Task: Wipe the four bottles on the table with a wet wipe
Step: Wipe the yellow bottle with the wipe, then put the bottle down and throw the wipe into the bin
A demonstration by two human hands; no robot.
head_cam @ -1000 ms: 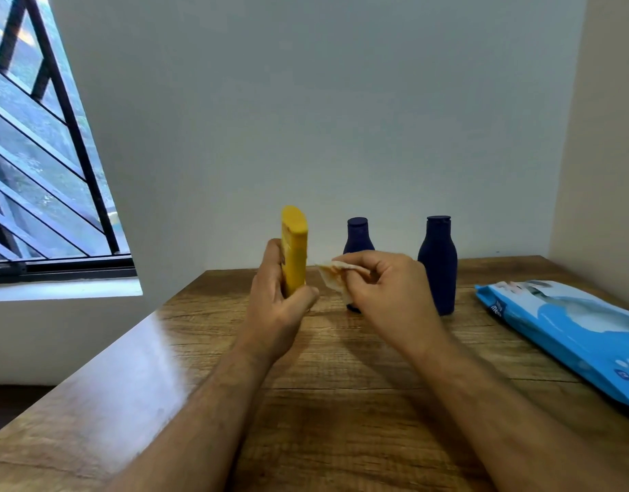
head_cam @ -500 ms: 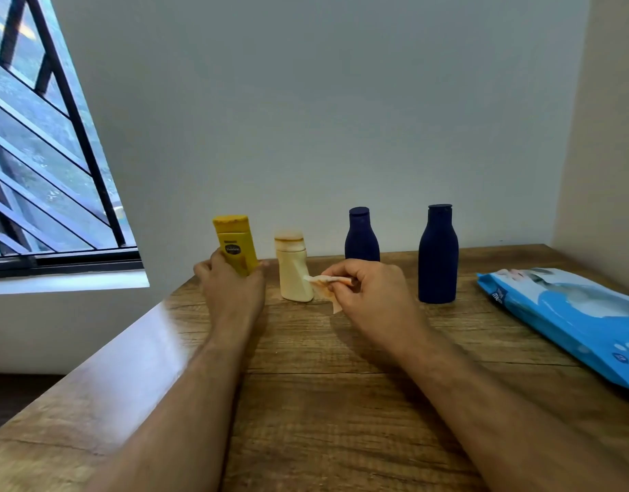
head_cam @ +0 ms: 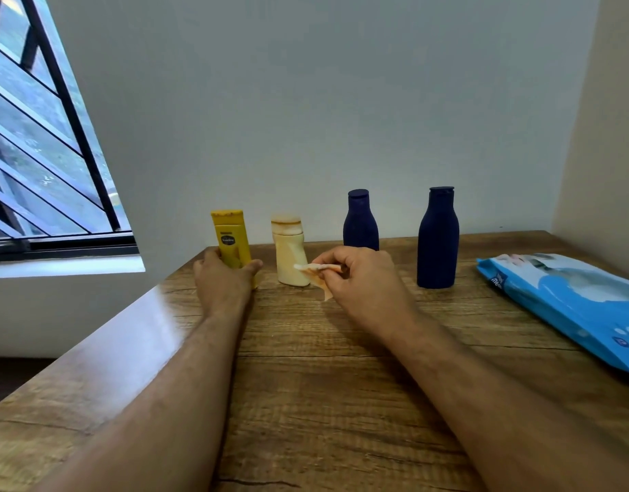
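A row of bottles stands near the table's back edge. My left hand [head_cam: 223, 278] is wrapped around the lower part of the yellow bottle [head_cam: 230, 236], which stands upright on the wood at the left end. To its right is a cream bottle [head_cam: 289, 253] with brownish stains. My right hand [head_cam: 362, 278] pinches a crumpled, stained wet wipe [head_cam: 315, 275] just in front of the cream bottle. Farther right stand a small dark blue bottle [head_cam: 360, 221], partly behind my right hand, and a taller dark blue bottle [head_cam: 438, 239].
A blue pack of wet wipes [head_cam: 568, 300] lies at the right edge of the wooden table [head_cam: 306, 385]. A wall runs close behind the bottles and on the right. A barred window [head_cam: 39, 154] is at the left.
My left hand carried the yellow bottle from mid-air down and left and stood it on the table. The cream bottle came into view. My right hand with the wipe dropped lower.
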